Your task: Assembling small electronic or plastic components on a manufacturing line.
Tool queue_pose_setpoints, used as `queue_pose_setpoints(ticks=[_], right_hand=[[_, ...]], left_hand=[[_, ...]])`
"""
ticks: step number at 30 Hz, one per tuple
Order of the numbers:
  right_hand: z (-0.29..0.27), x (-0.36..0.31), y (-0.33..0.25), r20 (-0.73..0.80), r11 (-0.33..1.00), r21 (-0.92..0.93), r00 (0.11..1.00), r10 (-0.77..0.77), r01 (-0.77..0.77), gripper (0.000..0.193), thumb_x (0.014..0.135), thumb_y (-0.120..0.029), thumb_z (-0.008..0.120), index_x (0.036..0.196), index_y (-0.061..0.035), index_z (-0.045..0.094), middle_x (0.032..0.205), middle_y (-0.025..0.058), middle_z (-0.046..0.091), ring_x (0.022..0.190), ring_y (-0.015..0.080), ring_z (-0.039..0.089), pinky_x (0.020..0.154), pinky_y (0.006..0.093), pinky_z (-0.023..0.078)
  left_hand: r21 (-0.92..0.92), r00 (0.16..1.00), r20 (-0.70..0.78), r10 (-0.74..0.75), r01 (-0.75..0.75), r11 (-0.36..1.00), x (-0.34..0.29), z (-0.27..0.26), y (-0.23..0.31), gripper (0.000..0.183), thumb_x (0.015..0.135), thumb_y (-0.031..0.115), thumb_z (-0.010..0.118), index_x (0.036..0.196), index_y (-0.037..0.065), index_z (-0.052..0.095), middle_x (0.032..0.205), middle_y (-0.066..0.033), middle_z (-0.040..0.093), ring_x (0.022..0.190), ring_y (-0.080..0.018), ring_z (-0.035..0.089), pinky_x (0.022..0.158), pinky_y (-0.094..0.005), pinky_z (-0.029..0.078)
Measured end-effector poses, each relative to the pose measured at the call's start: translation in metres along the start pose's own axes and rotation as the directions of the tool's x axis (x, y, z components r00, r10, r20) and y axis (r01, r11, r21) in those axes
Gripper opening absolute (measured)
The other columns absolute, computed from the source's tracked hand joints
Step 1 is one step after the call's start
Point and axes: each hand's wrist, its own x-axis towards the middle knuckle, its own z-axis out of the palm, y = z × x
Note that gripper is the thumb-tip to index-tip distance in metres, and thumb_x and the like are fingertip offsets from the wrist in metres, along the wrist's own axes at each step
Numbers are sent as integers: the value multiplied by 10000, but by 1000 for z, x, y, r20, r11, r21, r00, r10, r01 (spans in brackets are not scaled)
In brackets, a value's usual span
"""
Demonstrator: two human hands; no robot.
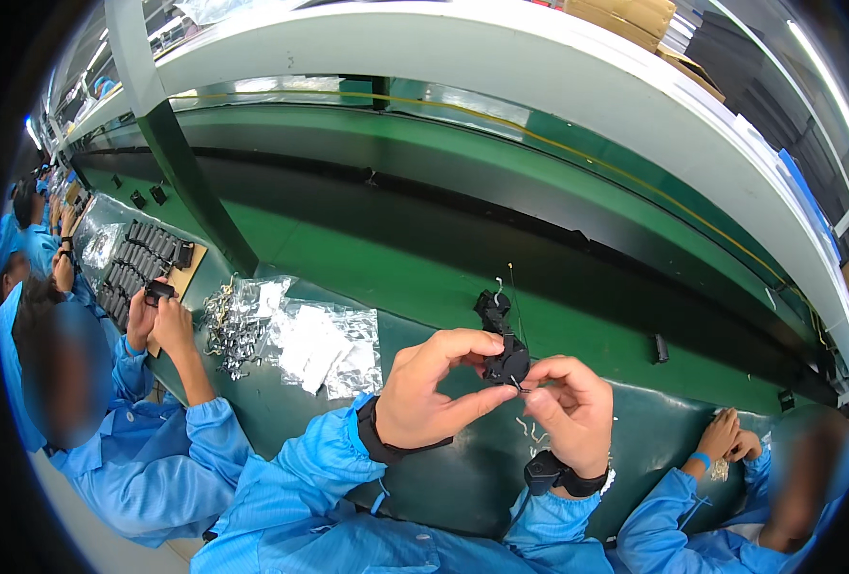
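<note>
My left hand, in front of me over the bench edge, grips a small black plastic part between thumb and fingers. The part has a rounded body. My right hand meets it from the right, its thumb and fingertips closed at a thin wire by the part's lower end. Just beyond my fingers shows another black piece with a short pale wire; whether it joins the held part I cannot tell. Below my hands, several short pale wires lie on the dark green bench, partly hidden by my right hand.
Clear plastic bags and a heap of small cabled parts lie to the left. A co-worker there handles a black part beside rows of black pieces. Another person sits at right. A green belt runs beyond, carrying a black block.
</note>
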Motion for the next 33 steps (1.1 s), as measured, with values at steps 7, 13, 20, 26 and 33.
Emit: queue_pose_setpoints(ticks=[7, 13, 20, 26, 33], right_hand=[[3, 2, -1, 23, 1000, 14, 1000, 12, -12, 161, 906, -24, 742, 1035, 51, 681, 985, 102, 700, 879, 141, 678, 754, 264, 563], [-1, 14, 12, -64, 995, -40, 994, 88, -90, 192, 920, -43, 734, 1083, 42, 675, 1000, 81, 688, 884, 108, 651, 706, 244, 538], [-41, 45, 80, -382, 814, -529, 924, 25, -241, 370, 928, -223, 734, 1193, 21, 652, 1073, 128, 704, 816, 164, 664, 691, 305, 519], [-64, 52, 124, -446, 826, -469, 891, 82, -312, 410, 913, -240, 738, 1223, 10, 643, 1124, 153, 697, 836, 212, 686, 721, 333, 526], [-62, 62, 177, -502, 704, -641, 860, -85, -305, 653, 848, -223, 777, 1424, -40, 529, 1161, 167, 696, 890, 244, 702, 787, 369, 549]], left_hand=[[77, 999, 24, 40, -42, 996, 5, -4, 1, 481, 800, -7, 843, 1218, 11, 606, 1129, -166, 705, 908, -218, 719, 754, -308, 585], [22, 982, -67, -178, 180, 983, 15, -5, -21, 395, 870, -31, 742, 1236, -8, 594, 1099, -128, 699, 934, -159, 687, 772, -290, 566], [-218, 797, -119, -592, 561, 799, 4, -35, -160, 362, 941, -19, 669, 1275, 23, 536, 1163, -77, 657, 994, -117, 655, 803, -260, 542], [-226, 746, -80, -661, 632, 741, -9, -20, -197, 392, 952, 4, 664, 1319, 59, 539, 1164, -71, 675, 985, -120, 671, 781, -267, 550], [-75, 828, 25, -560, 560, 825, -17, -15, -206, 587, 936, -37, 656, 1483, 52, 463, 1236, -137, 668, 1020, -169, 685, 871, -302, 559]])
